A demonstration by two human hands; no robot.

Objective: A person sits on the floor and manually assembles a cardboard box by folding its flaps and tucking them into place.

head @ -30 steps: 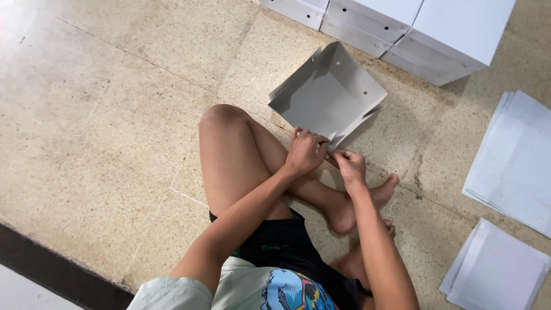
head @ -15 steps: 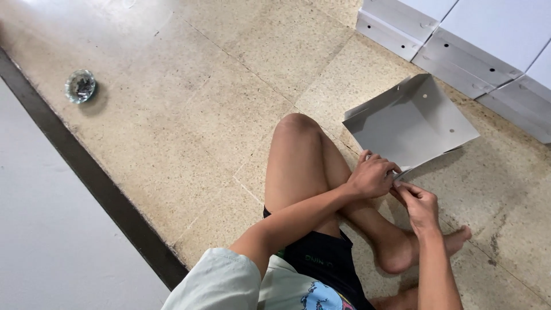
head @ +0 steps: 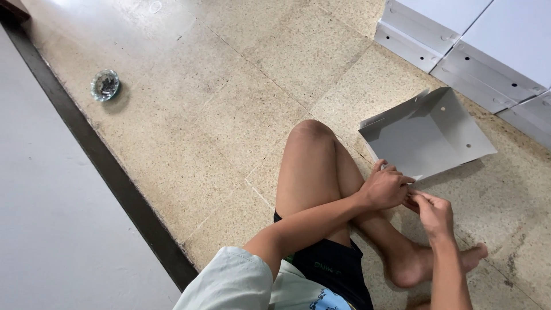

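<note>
Your left hand [head: 385,186] reaches across your raised knee, fingers curled in a pinch, forearm angled up from the lower left. Your right hand [head: 434,212] sits just beside it, fingertips touching the left's, thumb up, forearm coming straight up from the bottom edge.

1. Half-folded grey cardboard box [head: 427,136]: one, right of centre, near the hands.
2. Finished white boxes [head: 459,40]: three visible, stacked far right.
3. Small glass dish [head: 105,85]: one, far left on the floor.
4. Hands: two, left hand [head: 385,188] and right hand [head: 433,213].
</note>
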